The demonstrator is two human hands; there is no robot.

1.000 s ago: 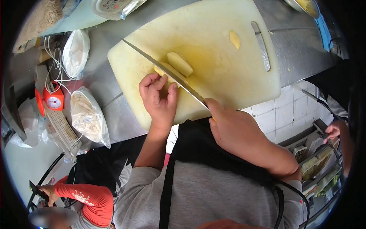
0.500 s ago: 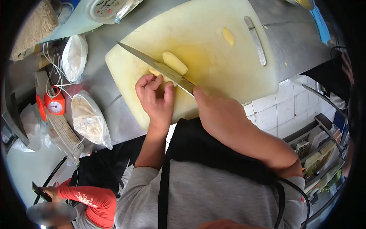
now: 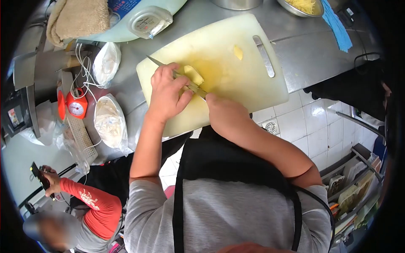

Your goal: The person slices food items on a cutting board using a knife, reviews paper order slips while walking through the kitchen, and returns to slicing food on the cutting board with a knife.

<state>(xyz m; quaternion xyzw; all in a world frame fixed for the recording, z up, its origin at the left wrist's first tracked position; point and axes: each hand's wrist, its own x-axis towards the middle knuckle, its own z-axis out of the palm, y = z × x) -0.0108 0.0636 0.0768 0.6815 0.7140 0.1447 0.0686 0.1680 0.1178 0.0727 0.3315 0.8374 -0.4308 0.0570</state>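
My right hand (image 3: 228, 114) is closed round the handle of a large kitchen knife (image 3: 154, 61). Its blade slants to the upper left, low over a pale cutting board (image 3: 249, 88). My left hand (image 3: 168, 90) lies across the blade, its fingers bent over the far side and the thumb on the near side; part of the blade is hidden under them. Against the blade's far side rests a peeled yellow piece (image 3: 194, 75) that looks like ginger. A smaller yellow slice (image 3: 238, 52) lies near the board's handle slot. Yellow juice stains the board's middle.
Left of the board stand white plastic bags (image 3: 110, 120), a red scale (image 3: 76, 106) and a white cable. A towel (image 3: 80, 19) and a plastic jug (image 3: 149, 23) are at the far left. A bowl of yellow shreds (image 3: 303, 6) is far right. Another person (image 3: 99, 206) holds a phone-like device.
My left hand has moved from beside the blade to over it, covering part of it. The view has shifted, so the bowl of shreds shows more. The other person's arm has risen.
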